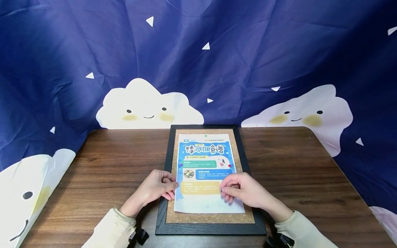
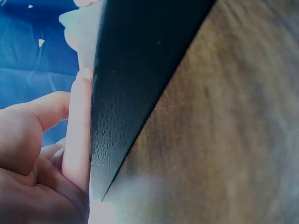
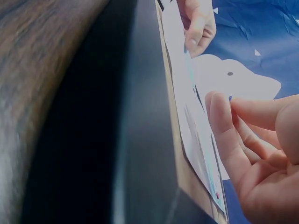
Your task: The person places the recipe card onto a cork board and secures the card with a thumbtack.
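Observation:
A printed paper sheet (image 1: 198,205), blue with colourful text boxes, lies on a cork board (image 1: 217,218) with a black frame (image 1: 211,229). A green push pin (image 1: 205,136) sits at its top, a purple push pin (image 1: 181,165) at its left and a red push pin (image 1: 229,165) at its right. At the sheet's lower left edge, my left hand (image 1: 156,186) pinches the paper between thumb and fingers. My right hand (image 1: 243,188), over the sheet's lower right, pinches a small dark blue push pin (image 3: 230,98) between thumb and forefinger, mostly hidden by the fingertips.
The board rests on a brown wooden table (image 1: 288,165), near its front edge. Behind the table hangs a blue cloth (image 1: 186,62) with white clouds and triangles. Table surface extends on both sides of the frame.

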Available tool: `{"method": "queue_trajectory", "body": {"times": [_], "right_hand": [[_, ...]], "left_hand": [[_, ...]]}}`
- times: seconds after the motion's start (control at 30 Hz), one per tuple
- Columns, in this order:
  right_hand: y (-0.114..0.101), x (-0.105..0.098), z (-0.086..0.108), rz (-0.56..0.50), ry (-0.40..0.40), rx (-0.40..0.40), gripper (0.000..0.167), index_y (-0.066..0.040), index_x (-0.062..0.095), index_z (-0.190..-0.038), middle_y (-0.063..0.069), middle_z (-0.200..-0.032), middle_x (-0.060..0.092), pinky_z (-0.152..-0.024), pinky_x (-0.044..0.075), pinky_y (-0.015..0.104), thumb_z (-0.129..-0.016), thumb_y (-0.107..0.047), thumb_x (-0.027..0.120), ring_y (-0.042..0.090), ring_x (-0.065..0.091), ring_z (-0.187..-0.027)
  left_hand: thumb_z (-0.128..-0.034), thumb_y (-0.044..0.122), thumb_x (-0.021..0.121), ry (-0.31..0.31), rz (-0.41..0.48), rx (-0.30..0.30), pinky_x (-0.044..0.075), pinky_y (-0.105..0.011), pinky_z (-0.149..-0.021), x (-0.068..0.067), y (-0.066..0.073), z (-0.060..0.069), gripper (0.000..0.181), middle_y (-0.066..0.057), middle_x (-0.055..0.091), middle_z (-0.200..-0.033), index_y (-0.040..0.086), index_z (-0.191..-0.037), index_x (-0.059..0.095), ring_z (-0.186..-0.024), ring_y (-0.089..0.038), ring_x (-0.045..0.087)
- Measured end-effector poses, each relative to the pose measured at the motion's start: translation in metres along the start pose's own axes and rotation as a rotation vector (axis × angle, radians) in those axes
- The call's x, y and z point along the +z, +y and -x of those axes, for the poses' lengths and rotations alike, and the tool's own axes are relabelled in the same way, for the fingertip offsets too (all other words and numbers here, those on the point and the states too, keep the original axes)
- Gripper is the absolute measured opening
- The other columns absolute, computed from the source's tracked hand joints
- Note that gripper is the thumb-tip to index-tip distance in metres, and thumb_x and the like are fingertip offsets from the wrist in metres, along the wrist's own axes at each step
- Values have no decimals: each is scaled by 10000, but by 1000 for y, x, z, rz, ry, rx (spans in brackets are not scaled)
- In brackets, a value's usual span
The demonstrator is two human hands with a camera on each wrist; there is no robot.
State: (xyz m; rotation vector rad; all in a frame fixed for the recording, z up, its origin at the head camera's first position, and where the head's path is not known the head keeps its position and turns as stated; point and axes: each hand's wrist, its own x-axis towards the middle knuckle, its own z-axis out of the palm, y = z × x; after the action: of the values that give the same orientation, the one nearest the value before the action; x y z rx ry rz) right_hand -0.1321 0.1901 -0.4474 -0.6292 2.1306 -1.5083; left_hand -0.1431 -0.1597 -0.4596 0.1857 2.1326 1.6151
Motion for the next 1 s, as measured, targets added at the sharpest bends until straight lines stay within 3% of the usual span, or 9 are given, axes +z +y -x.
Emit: {"method": "queue_trajectory", "body": {"times": [0.53,1.0], "right_hand": [[-8,24,-7,-78,-123,29,120,101,690,-1062,250,-894,780,-636,682,317,-1053,-3,632,116,728,-695],[-8,40,-15,-71,-143,84,89,76,702,-1006,193,-814,766,-538,639,263,-1036,12,648,108,692,-609]], "left_hand": [[-999,42,734,11,6,-8,697,-353,-653,0,1,0,255,-117,777,-788,-142,-1168,685,-653,-164,768],[-1001,50,738,10,1,-10,697,-358,-653,1,1,0,245,-112,774,-787,-133,-1157,690,-651,-169,767]]}}
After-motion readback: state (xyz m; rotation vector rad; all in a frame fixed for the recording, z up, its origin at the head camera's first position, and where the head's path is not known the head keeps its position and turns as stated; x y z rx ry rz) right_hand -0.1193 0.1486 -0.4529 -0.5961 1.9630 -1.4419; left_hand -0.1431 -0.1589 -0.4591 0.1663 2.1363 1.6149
